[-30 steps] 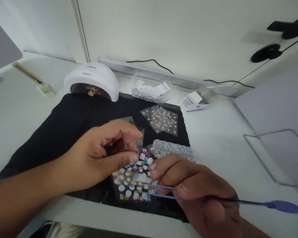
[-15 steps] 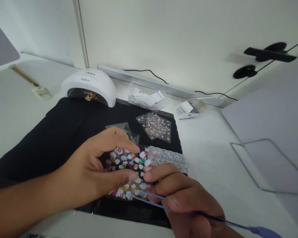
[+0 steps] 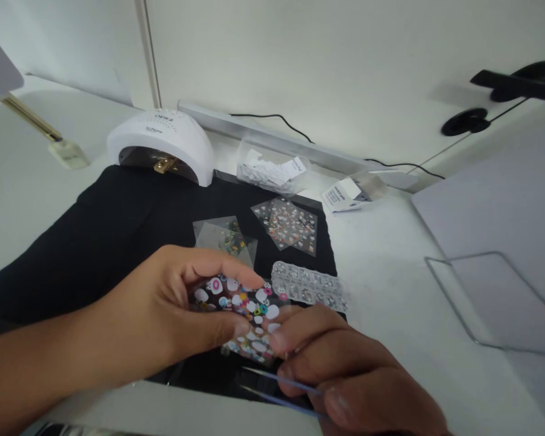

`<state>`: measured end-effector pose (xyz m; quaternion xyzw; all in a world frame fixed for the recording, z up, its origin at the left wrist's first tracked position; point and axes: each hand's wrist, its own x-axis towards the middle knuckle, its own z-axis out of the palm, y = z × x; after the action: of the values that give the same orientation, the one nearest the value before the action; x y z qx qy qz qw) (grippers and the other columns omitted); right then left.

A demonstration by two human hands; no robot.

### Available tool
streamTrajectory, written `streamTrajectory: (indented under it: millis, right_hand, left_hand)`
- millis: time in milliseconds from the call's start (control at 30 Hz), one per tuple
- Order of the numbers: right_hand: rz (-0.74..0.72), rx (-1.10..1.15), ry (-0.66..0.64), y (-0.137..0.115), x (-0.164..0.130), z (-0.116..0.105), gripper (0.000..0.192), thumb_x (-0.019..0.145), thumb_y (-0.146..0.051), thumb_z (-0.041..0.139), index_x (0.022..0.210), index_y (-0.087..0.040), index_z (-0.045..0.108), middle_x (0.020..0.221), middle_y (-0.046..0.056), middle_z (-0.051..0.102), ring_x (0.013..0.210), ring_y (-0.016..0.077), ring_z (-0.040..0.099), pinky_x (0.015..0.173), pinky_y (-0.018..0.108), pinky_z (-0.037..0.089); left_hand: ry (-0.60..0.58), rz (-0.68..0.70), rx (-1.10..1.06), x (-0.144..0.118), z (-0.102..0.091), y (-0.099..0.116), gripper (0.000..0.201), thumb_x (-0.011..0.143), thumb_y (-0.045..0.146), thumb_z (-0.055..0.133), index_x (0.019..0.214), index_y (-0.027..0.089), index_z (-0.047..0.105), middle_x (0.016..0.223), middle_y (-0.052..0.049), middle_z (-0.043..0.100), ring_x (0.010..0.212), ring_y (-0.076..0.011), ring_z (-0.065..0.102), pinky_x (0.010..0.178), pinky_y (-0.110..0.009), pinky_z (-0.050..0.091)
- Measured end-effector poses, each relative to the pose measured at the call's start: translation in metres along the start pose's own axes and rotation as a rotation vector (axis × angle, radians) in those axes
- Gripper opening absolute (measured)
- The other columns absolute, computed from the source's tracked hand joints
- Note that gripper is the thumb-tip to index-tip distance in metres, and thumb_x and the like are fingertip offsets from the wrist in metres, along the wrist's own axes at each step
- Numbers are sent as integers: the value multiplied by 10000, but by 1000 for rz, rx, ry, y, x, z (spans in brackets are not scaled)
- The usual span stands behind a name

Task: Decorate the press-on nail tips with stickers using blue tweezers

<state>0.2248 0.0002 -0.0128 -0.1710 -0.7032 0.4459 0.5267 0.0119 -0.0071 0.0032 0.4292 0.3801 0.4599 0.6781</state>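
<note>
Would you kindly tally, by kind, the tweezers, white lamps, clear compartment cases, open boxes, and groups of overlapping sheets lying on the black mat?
Tweezers: 1
White lamp: 1
Clear compartment case: 1
Open boxes: 2, a clear box and a printed carton
Sheet groups: 2, a left group and a right group
Total: 7

multicoloured, white-blotched sheet (image 3: 255, 307), bluish tweezers (image 3: 276, 399), black cloth (image 3: 158, 215), white lamp (image 3: 163, 134)

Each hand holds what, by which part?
Left hand: sticker sheet, by its left side. Right hand: tweezers, by the prongs, fingers also at sheet's right edge.
</note>
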Motion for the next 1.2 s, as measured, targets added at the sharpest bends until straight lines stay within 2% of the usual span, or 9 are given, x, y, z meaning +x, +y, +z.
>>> streamTrajectory:
  millis: [133,200,300,500,633,700,867,1200]
  right_hand:
    - [-77,-28,-34,-3,8,-2,297,992,-390,509,1079,-226,741,782,55,761,769,225,709,705,410,626]
    - [5,-11,71,-6,13,-1,294,984,-392,512,1030,-235,756,717,51,730,706,228,703,640,419,629]
    - [49,13,140,-10,18,4,285,976,-378,527,952,-235,772,655,38,685,646,216,689,586,413,627]
    - [40,140,164,-7,20,6,351,983,-408,510,946,-183,777,660,61,659,642,217,665,593,425,624]
    - [63,164,51,-7,24,1,325,955,-428,562,973,-191,784,667,64,657,656,217,666,603,418,627]
    - [89,153,42,-7,24,-1,314,955,-425,566,968,-202,786,673,64,671,653,217,670,596,414,626]
    - [109,90,119,-8,17,1,278,967,-376,549,942,-220,778,663,36,677,618,199,686,539,378,614]
    - [114,82,21,-6,17,-6,278,980,-378,521,1013,-251,767,699,50,692,629,211,693,596,424,633]
  left_hand:
    - [19,66,183,-3,1,4,211,736,96,742,854,266,786,744,64,761,612,-44,647,576,-61,516]
    - [30,98,310,-4,1,8,137,740,134,740,827,229,786,714,31,748,582,-69,631,531,-92,518]
    - [6,114,415,-5,0,11,86,750,163,730,808,202,780,706,2,735,559,-95,625,503,-137,520]
    - [-73,141,464,-7,-3,12,101,808,152,689,826,205,772,739,-2,720,635,-110,646,556,-162,511]
    - [-99,154,484,-8,-4,12,111,814,125,686,829,205,761,745,11,707,628,-92,635,552,-146,491]
    - [-112,172,499,-7,-3,13,126,823,101,676,841,202,750,756,17,707,629,-84,637,556,-136,493]
    - [-163,291,542,-5,-3,15,182,835,32,661,863,195,736,801,19,730,679,-67,672,620,-109,510]
    - [-196,313,554,-5,-3,18,210,862,57,654,895,246,738,817,39,721,676,-61,672,597,-117,498]
